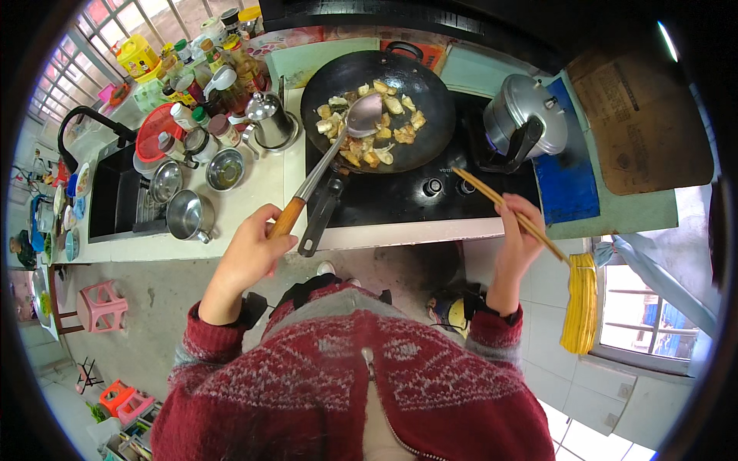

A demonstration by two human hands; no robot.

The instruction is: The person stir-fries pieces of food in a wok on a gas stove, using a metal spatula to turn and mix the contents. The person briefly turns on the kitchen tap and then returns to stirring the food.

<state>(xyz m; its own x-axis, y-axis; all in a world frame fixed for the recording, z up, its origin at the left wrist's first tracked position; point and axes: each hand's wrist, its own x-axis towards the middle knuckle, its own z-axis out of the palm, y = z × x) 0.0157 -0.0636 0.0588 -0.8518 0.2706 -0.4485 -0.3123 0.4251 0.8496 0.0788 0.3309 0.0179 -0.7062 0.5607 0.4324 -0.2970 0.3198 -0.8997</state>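
My left hand point(252, 248) grips the wooden handle of a metal wok spatula point(364, 115), whose blade lies over pieces of browned food point(405, 135) in a black wok point(429, 86). The wok sits on a black gas hob point(386, 201), its long handle reaching towards the counter's front edge. My right hand point(519, 230) holds a pair of wooden chopsticks point(481, 187); their tips are over the hob, right of the wok and apart from it.
A pressure cooker point(510, 115) stands over a blue flame at right. Left are a steel pot point(271, 124), a steel bowl point(225, 169), a steel cup point(190, 214), several sauce bottles point(248, 72), a red basket point(155, 133) and a black sink point(118, 184).
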